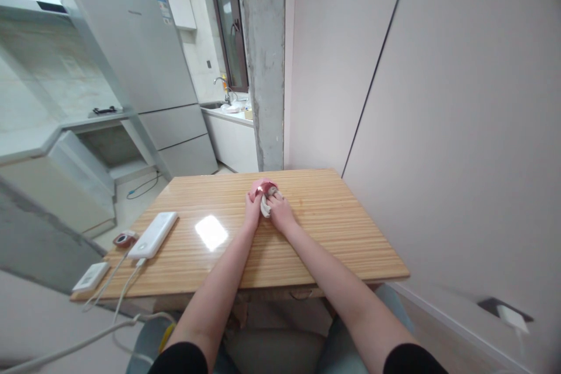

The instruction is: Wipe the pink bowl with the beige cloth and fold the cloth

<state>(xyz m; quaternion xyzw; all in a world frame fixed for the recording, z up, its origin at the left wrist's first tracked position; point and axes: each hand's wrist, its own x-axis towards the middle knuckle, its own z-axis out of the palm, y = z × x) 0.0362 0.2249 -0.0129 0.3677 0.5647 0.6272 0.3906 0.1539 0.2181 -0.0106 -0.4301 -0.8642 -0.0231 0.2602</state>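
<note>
A small pink bowl [262, 182], glossy and rounded, is held above the far middle part of the wooden table [333, 228]. My left hand [253, 208] grips its left side with the fingers closed. A whitish cloth [265, 208] is bunched at the bowl's near side, partly inside the opening. My right hand [280, 211] is closed on the cloth and presses it against the bowl. Much of the bowl's inside is hidden by the cloth and the right fingers.
On the table's left lie a white power bank [154, 235] with a cable, a small reddish device [125, 239] and a flat white box [92, 277]. A wall [421, 128] runs along the right. A fridge [131, 52] and a sink counter [232, 134] stand beyond.
</note>
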